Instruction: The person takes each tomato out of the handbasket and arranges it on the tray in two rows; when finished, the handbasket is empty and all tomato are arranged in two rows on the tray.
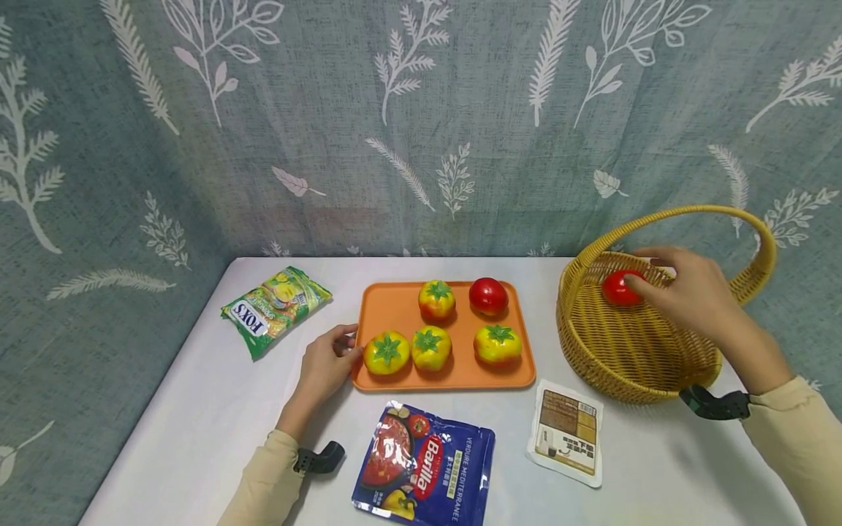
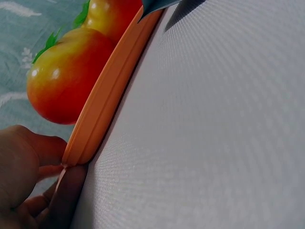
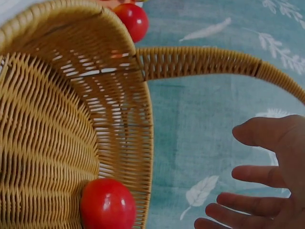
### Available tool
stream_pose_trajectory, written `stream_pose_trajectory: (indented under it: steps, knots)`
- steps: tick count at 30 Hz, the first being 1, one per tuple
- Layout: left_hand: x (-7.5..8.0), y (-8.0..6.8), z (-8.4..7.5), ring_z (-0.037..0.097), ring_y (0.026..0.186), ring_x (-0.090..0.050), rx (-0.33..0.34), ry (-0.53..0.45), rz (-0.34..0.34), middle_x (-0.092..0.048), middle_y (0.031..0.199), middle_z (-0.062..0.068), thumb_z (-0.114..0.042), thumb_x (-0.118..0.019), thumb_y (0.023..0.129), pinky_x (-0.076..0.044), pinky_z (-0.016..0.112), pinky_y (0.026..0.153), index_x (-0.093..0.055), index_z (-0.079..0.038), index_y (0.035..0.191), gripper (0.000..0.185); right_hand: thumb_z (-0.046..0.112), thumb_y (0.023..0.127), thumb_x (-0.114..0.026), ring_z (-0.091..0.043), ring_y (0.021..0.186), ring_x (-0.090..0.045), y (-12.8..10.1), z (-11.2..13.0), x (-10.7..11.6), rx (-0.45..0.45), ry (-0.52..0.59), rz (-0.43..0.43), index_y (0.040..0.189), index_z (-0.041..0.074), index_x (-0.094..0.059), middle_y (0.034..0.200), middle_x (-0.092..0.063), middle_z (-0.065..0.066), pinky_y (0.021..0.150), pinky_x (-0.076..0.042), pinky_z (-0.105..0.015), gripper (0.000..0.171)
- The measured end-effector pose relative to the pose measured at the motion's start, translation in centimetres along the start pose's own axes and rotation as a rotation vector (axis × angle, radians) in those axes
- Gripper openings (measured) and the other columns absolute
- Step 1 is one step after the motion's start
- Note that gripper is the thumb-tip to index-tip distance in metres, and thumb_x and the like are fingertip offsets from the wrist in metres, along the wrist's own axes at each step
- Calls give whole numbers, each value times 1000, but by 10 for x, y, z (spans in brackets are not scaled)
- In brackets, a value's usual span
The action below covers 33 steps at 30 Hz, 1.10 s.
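An orange tray holds several yellow-red tomatoes and one red tomato. My left hand is at the tray's front left corner. In the left wrist view its thumb and a finger pinch the tray rim, close beside a yellow-red tomato. A wicker basket with a hoop handle stands to the right. A red tomato lies inside against its far wall. My right hand hovers over the basket, fingers spread and apart from the tomato.
A green FOX'S bag lies left of the tray. In front of the tray lie a blue Barilla pouch and a white packet. The white table ends at a leaf-patterned curtain behind and on both sides.
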State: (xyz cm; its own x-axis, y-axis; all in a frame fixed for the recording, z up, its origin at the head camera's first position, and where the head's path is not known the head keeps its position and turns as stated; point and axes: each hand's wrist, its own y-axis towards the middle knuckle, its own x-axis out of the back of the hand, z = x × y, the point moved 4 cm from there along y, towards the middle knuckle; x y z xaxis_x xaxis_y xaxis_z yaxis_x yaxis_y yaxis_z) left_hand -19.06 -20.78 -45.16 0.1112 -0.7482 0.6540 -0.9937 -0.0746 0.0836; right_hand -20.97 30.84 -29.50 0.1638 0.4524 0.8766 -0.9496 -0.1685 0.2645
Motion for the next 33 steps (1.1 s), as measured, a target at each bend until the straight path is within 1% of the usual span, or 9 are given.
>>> stream_pose_trajectory:
  steps: [3, 7, 9, 14, 17, 23, 27, 33]
  knots:
    - [0, 0, 1, 20, 81, -61, 5, 5, 1, -67, 97, 7, -11, -72, 89, -48, 32, 72, -65, -5, 129, 41, 40, 95, -66, -53, 113, -52, 8, -4, -3, -35, -18, 49, 136, -1, -57, 134, -54, -31, 84, -42, -68, 58]
    - [1, -1, 4, 19, 80, -60, 18, 12, -7, -67, 95, 6, -11, -73, 89, -48, 32, 73, -66, -6, 128, 41, 44, 96, -63, -53, 117, -51, 20, -10, -10, -48, -21, 117, 138, -3, -53, 135, -52, -33, 88, -42, -68, 64]
    - [1, -1, 4, 19, 80, -61, 13, 9, -12, -67, 95, 6, -11, -73, 88, -48, 32, 72, -66, -6, 128, 40, 46, 96, -61, -53, 120, -48, 25, -16, -12, -61, -12, 151, 139, -5, -51, 136, -50, -34, 91, -40, -68, 67]
    - [0, 0, 2, 19, 79, -61, -6, -2, -10, -67, 94, 6, -11, -73, 88, -48, 32, 72, -67, -6, 127, 40, 51, 95, -60, -54, 122, -46, 35, -34, -17, -124, -8, 215, 140, -6, -48, 137, -47, -37, 94, -39, -68, 73]
    - [-1, 1, 2, 18, 79, -61, -4, -1, -7, -67, 94, 5, -11, -73, 88, -48, 32, 72, -66, -6, 127, 40, 49, 95, -61, -54, 121, -47, 40, -43, -20, -137, -14, 237, 139, -8, -47, 135, -47, -38, 93, -39, -67, 73]
    - [-1, 1, 1, 19, 80, -61, -5, 1, -3, -67, 94, 5, -11, -73, 88, -47, 32, 72, -66, -7, 128, 40, 38, 95, -65, -57, 115, -48, 45, -49, -29, -112, -60, 248, 134, -14, -48, 128, -51, -40, 90, -40, -68, 67]
    - [0, 0, 1, 18, 80, -61, 0, 3, -8, -67, 94, 5, -11, -73, 88, -48, 32, 72, -67, -7, 127, 40, 34, 95, -66, -58, 111, -50, 50, -53, -35, -99, -89, 272, 134, -16, -48, 126, -51, -41, 87, -42, -69, 66]
    - [0, 0, 1, 19, 80, -61, 11, -3, -2, -67, 95, 6, -11, -73, 89, -49, 31, 71, -66, -7, 129, 41, 32, 93, -70, -55, 104, -56, 58, -62, -44, -84, -131, 316, 129, -18, -51, 121, -56, -40, 81, -48, -63, 64]
